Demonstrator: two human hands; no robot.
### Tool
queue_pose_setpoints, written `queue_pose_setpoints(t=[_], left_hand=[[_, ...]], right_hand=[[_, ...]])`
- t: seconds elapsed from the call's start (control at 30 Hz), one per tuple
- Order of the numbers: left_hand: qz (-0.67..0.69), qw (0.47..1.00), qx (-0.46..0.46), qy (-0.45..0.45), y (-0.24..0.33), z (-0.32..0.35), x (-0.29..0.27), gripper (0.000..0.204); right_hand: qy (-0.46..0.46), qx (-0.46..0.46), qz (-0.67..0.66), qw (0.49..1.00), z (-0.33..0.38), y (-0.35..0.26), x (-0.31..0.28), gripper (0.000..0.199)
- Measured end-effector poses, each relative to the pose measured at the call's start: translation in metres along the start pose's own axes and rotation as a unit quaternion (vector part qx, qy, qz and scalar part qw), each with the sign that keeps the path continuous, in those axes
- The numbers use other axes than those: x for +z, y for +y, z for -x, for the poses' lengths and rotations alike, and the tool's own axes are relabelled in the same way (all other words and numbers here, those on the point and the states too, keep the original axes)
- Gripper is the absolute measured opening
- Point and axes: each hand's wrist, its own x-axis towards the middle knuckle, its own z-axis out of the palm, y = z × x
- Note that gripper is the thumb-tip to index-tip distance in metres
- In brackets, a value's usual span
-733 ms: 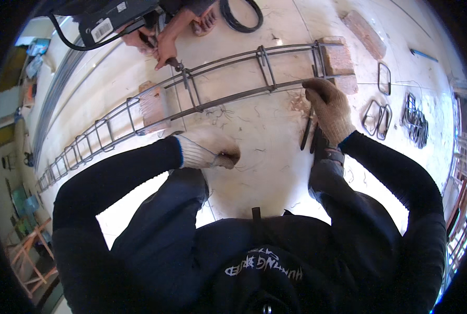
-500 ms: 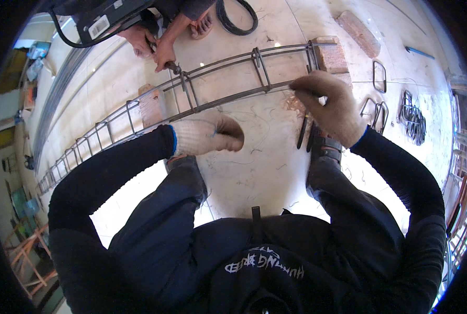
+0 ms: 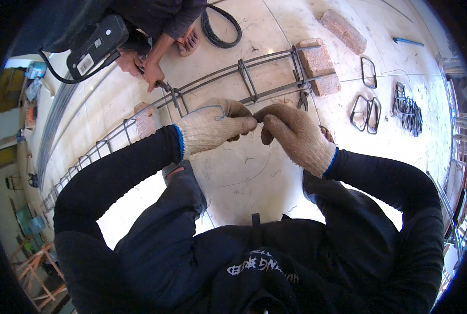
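Note:
Both my hands wear off-white knitted gloves with blue cuffs, and their fingertips meet in front of the steel rebar cage (image 3: 207, 90). My left hand (image 3: 217, 125) is closed in a pinch on thin wire, of which only a short bluish curve shows over the glove. My right hand (image 3: 293, 131) pinches at the same spot, its fingers bent down. From below it a thin wire (image 3: 267, 159) curves toward the floor. The exact grip is hidden by the gloves. Dark pliers (image 3: 303, 101) lie beyond my right hand, next to the cage.
Bricks (image 3: 317, 65) support the cage, with another brick (image 3: 343, 31) behind. Bent steel stirrups (image 3: 368, 112) and a stirrup pile (image 3: 409, 112) lie right. At far left a co-worker's hands (image 3: 152, 70) hold a tool at the cage. A wire coil (image 3: 220, 26) and long bars (image 3: 60, 112) lie on the floor.
My hands have come together: the right moved left and down, the left moved right and slightly up. The view has shifted somewhat. The co-worker's hands remain at the cage.

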Motion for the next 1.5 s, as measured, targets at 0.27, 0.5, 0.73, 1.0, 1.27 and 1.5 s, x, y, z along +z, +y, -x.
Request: queue_pose_setpoints(t=[0.27,0.5,0.73,1.0,1.27,1.5], left_hand=[[-0.033,0.996,0.041,0.069,-0.015,-0.007,0.008,0.041],[-0.139,0.932,0.211,0.260,-0.005,0.017,-0.003,0.033],[-0.425,0.877,0.204,0.094,0.010,0.015,0.002,0.033],[-0.337,0.932,0.115,0.065,-0.013,0.010,0.005,0.035],[-0.495,0.841,0.202,0.082,-0.041,0.000,-0.004,0.030],[-0.455,0.817,0.309,0.173,-0.042,-0.007,-0.006,0.028]], right_hand=[[0.032,0.026,0.057,0.998,-0.006,0.001,0.009,0.028],[0.061,-0.031,0.128,0.989,-0.014,0.005,0.007,0.026],[0.013,-0.118,0.260,0.958,-0.018,0.004,0.009,0.024],[0.056,-0.147,0.256,0.954,-0.014,0.006,0.007,0.021],[-0.106,-0.050,0.268,0.956,-0.015,0.006,0.004,0.026],[-0.050,-0.046,0.301,0.951,-0.032,0.032,0.004,0.025]])
